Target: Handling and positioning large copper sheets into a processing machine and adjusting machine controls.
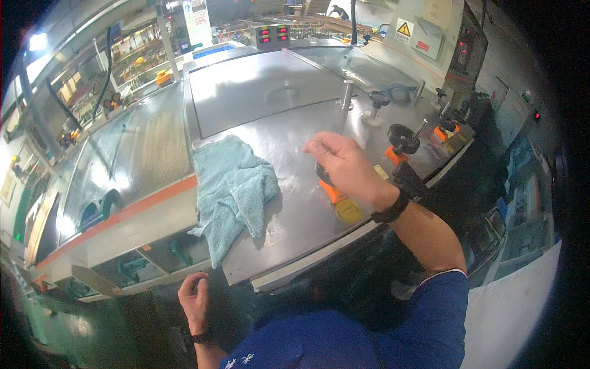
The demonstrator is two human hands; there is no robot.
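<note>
My right hand (pixel 344 166) is closed, its fingers curled at a black handwheel (pixel 323 176) on the machine's steel top. The hand covers most of that wheel, and any crank handle inside my fingers is hidden. Just below it sit an orange position indicator (pixel 333 192) and a round yellow label (pixel 348 211). My left hand (pixel 194 301) hangs low in front of the machine, fingers loosely curled in, with nothing visible in them. Above it, a light blue towel (pixel 236 184) lies crumpled on the steel top (pixel 295 227), one corner drooping over the front edge.
More handwheels (pixel 403 139) with orange indicators stand along the right side, near upright metal posts (pixel 347 95). A see-through cover (pixel 132 147) lies left of the steel top. Red digital displays (pixel 273 35) and a control cabinet (pixel 424 31) are behind. Far back is another person (pixel 338 11).
</note>
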